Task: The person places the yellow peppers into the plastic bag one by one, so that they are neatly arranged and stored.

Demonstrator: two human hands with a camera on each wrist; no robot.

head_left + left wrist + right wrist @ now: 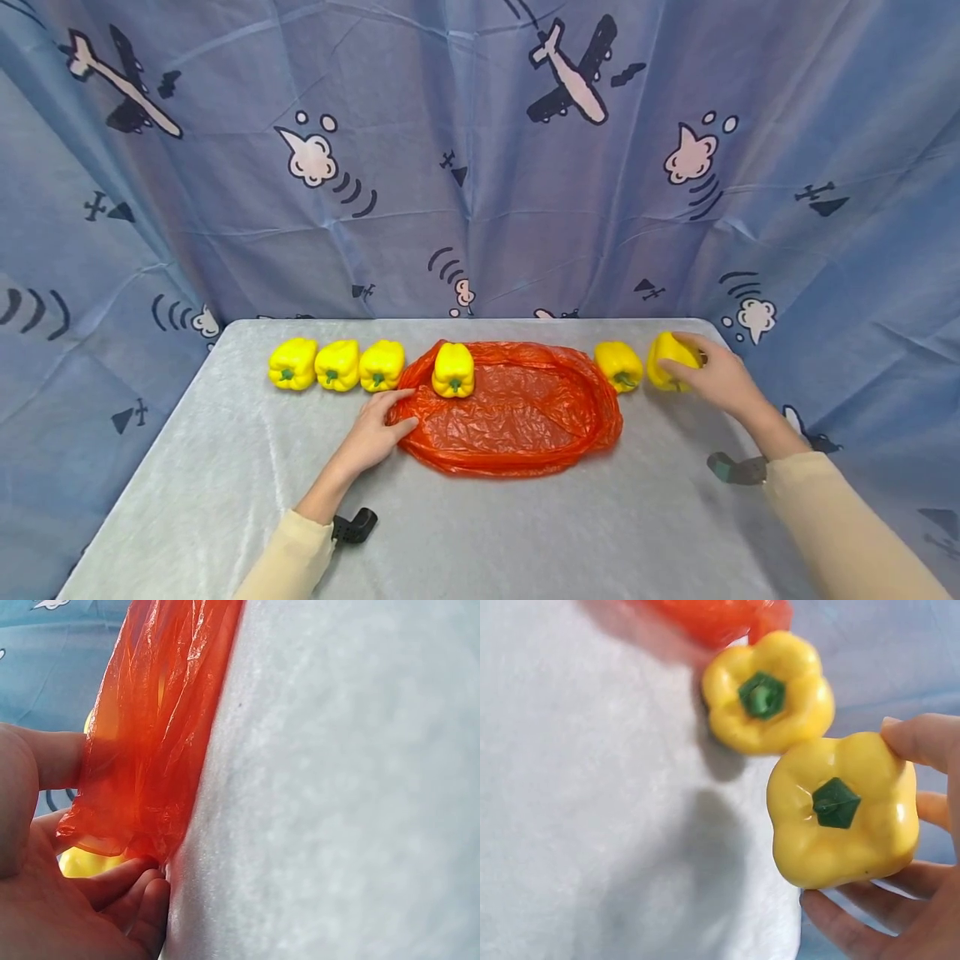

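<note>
My right hand (722, 375) pinches a glossy, blocky yellow bell pepper (847, 836), right of the crinkled red plastic bag (517, 463); I'd call this the pick-up step. My left hand (372, 431) touches the bag's rim, thumb and forefinger spread. Next calls for a steady pinch, clear of the second blocky yellow pepper (617, 362). The held one's stem faces my side, long axis seemingly front to back.

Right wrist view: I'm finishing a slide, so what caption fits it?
Right hand holds one yellow bell pepper near a second pepper, red plastic bag at the top edge.
</note>
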